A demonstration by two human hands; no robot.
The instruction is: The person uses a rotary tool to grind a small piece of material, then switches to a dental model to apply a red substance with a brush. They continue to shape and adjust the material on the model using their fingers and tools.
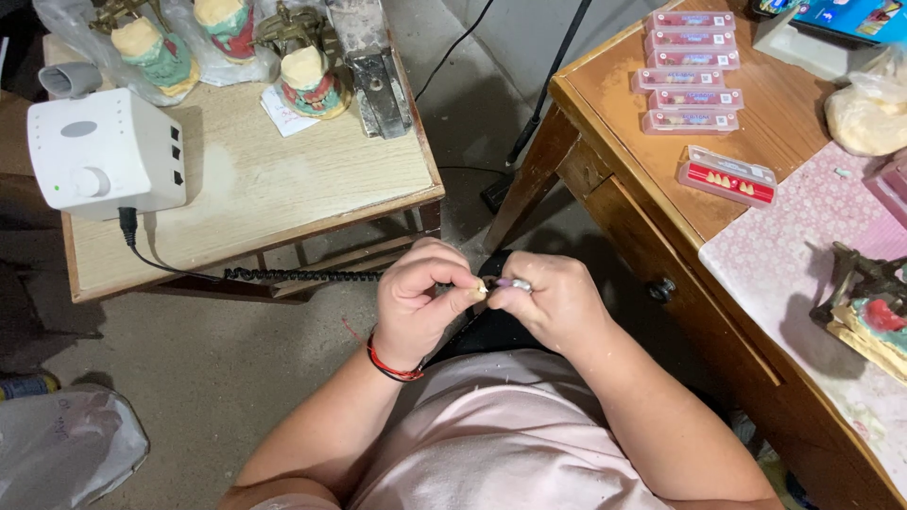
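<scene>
1. Setting: a grey concrete floor (236, 378) between two wooden work surfaces, seen from above the person's lap.
2. Small table (283, 198), upper left: carries a white control box (104, 151) with a dial, whose coiled black cord (302, 275) runs toward the hands, and plaster dental models (307, 80) mounted in metal frames.
3. Wooden desk (642, 142), right: bears a column of flat pink tooth cards (690, 71), one red card of teeth (727, 177), a floral cloth (803, 255) and another mounted model (869, 312).
4. Small tooth-coloured piece (481, 290): pale, tiny, detail too small to tell; it lies between the two hands, above the lap, well apart from both tables.
5. Left hand (416, 302): curled narrow, thumb and forefinger pinching the piece; a red-and-black cord bracelet (387, 364) circles the wrist.
6. Right hand (557, 302): closed around a slim handpiece (515, 283), whose metallic tip meets the piece.
</scene>
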